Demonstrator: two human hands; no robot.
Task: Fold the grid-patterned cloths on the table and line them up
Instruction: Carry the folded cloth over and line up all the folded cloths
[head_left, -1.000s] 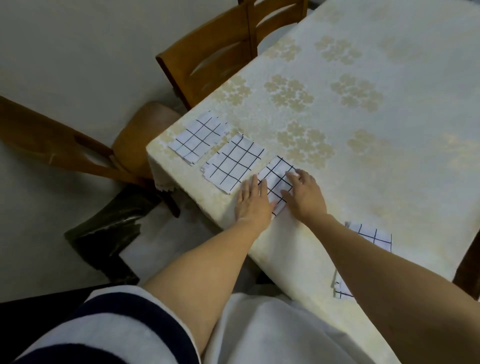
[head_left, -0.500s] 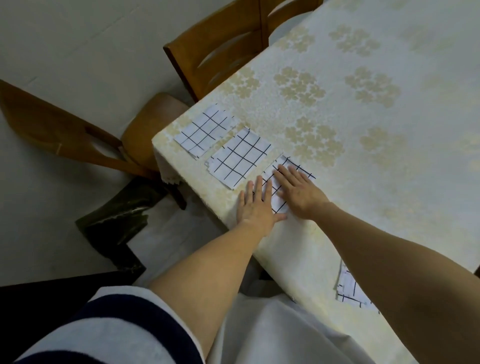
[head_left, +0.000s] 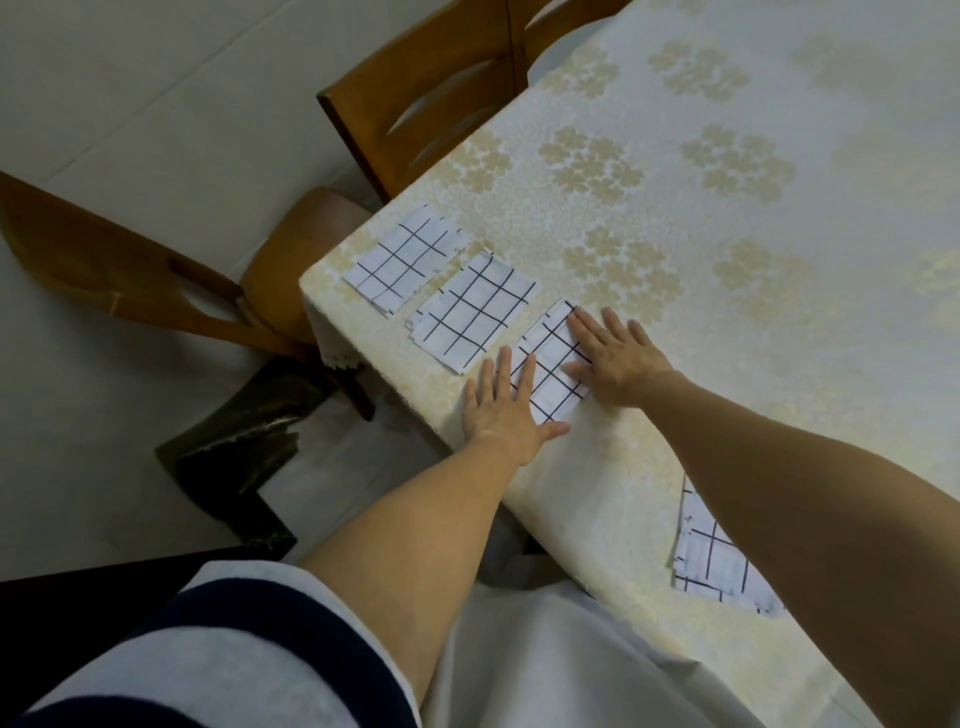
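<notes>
Pressed the third cloth (head_left: 551, 370) flat at the counter (head_left: 675, 208) edge under left grip (head_left: 511, 415) and right grip (head_left: 618, 358), fingers straight, clasping nothing, likely to set the crease. Placed just beside the second cloth (head_left: 472, 317), in line with the first cloth (head_left: 408, 260), to extend the row; left a spare pile (head_left: 711, 564) nearer the body.

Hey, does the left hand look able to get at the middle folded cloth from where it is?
Probably yes. The left hand lies flat with its fingers on the third cloth, holding nothing, and the middle cloth sits right beside it on the table, uncovered, with nothing between.
</notes>
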